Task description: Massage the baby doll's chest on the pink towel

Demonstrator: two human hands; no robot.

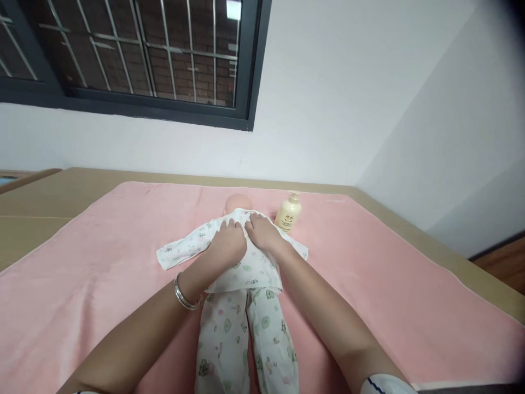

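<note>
A baby doll (238, 202) lies on its back on a pink blanket (123, 306), its head at the far end. It wears a white printed top (256, 271) with its sleeves spread out sideways, and matching printed trousers (225, 342). My left hand (229, 241), with a silver bangle at the wrist, is on the chest of the top, its fingers curled into the cloth. Close beside it, my right hand (262, 232) has its fingers bent on the front of the top near the neckline. The fingertips are partly hidden.
A pale yellow pump bottle (289, 213) stands on the blanket just right of the doll's shoulder. The blanket covers a tan padded surface (98, 178) that meets a white wall (311, 109). A dark-framed window (251, 71) with metal bars is above at the left.
</note>
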